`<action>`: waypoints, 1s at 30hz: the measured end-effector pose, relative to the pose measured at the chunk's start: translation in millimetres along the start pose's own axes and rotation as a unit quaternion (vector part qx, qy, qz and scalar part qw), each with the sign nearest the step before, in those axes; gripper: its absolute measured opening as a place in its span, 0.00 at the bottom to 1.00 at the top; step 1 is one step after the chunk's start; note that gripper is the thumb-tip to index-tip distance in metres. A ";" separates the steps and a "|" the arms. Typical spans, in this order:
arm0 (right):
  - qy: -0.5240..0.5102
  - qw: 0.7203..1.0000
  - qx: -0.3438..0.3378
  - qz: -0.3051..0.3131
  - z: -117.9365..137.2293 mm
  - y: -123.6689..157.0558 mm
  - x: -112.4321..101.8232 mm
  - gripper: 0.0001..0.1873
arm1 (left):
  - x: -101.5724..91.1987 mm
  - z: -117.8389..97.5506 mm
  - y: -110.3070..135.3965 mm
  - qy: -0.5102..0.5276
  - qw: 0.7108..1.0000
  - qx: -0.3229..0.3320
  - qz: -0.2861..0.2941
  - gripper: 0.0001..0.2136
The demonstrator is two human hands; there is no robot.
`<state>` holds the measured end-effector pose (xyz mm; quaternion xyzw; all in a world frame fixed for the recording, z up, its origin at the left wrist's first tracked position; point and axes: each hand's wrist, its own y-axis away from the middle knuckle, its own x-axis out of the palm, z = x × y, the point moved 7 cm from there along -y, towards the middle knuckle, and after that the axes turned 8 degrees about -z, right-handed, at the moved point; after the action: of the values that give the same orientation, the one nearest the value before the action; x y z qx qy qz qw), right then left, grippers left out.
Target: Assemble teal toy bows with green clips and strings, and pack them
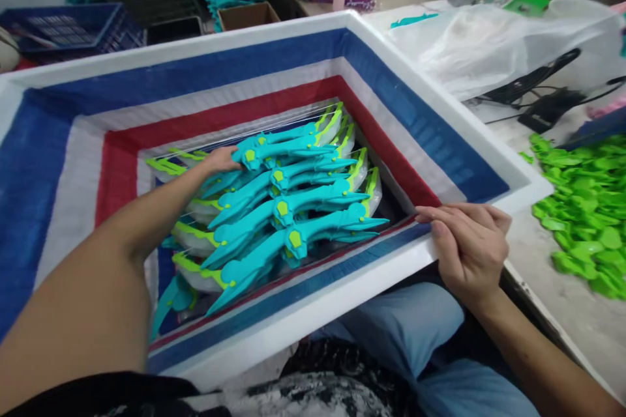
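A large bag (pixel 274 65) with blue, white and red stripes stands open in front of me, its white rim folded out. At its bottom lie several teal and lime toy bows (pixel 288 208), stacked side by side. My left hand (pixel 220 159) reaches deep inside and rests on the topmost bow at the far left of the stack, fingers curled on it. My right hand (pixel 467 241) lies on the bag's near right rim (pixel 381 267), fingers stretched flat along the edge and pressing on it.
A pile of small green plastic parts (pixel 581 208) lies on the table at the right. A clear plastic bag (pixel 489 45) and black cables (pixel 542 104) lie beyond. Blue crates (pixel 68 29) and a cardboard box (pixel 247 15) stand at the back left.
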<state>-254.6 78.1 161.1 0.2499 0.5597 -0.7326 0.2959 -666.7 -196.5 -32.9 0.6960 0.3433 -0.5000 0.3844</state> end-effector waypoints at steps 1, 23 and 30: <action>0.001 1.000 0.001 0.002 -0.6 0.6 0.1 0.12 | 1.5 0.0 0.8 0.004 1.000 0.002 0.010 0.24; 0.009 1.000 0.000 -0.004 2.1 -1.4 1.8 0.13 | -10.6 -3.0 -88.3 -0.061 0.993 -0.084 -0.059 0.33; 0.007 1.000 0.000 -0.020 3.7 -1.5 2.1 0.14 | -2.7 -12.7 -86.8 -0.039 0.991 -0.070 -0.108 0.26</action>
<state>-257.2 74.6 161.6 0.2438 0.5670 -0.7364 0.2770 -736.7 -145.0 -44.4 0.6061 0.4353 -0.5401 0.3892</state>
